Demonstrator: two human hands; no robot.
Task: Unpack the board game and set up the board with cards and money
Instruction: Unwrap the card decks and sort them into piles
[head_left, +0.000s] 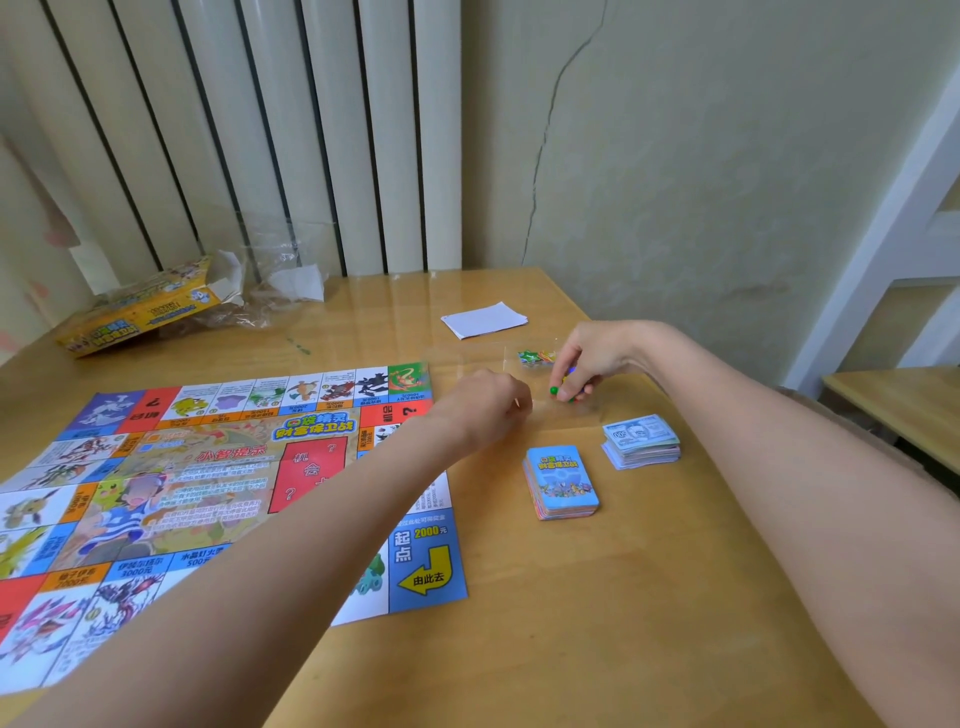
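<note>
While the game board (218, 488) is lying flat on the table (649, 597), right hand (592, 358) is pinching a green pawn (554, 390) at a clear bag (524, 374), left hand (488, 400) is curling on the bag's edge, card deck (561, 480) and money stack (641, 439) are sitting nearby.

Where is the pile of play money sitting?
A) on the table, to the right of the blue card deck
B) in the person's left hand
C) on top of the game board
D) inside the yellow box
A: the play money lies stacked on the bare wooden table, just right of the blue card deck and off the game board.
</note>
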